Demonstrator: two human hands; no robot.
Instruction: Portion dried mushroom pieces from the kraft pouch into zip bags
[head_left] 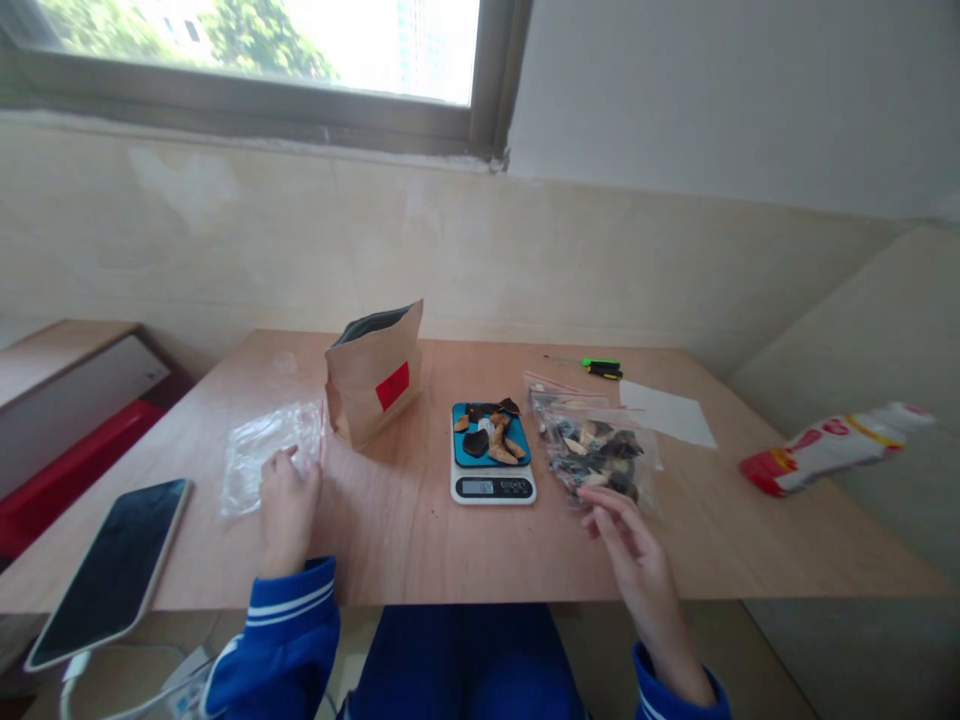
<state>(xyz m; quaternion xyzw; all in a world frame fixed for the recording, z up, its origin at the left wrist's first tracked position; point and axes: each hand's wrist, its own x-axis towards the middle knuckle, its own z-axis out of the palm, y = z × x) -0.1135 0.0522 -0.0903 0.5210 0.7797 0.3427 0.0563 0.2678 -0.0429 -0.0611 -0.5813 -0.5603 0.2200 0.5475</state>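
Observation:
My left hand (290, 505) rests on the flat clear zip bag (251, 455), its fingers curled at the bag's red-lined edge. To the right, my right hand (628, 535) hovers at the lower edge of a zip bag of dark and tan dried pieces (596, 450). Its fingers are stretched and slightly apart, with nothing visible in them. A second filled bag lies partly under that one. Between my hands stands a small white kitchen scale (493, 489) with a blue platform, bearing several dried brown pieces (501, 440). Its display digits are too small to read.
A brown paper pouch (375, 385) with a red label stands open behind the left hand. A phone (112, 570) overhangs the front left edge, cable attached. Screwdrivers (600, 368), white paper (667, 413) and a red-and-white bottle (825, 450) are on the right.

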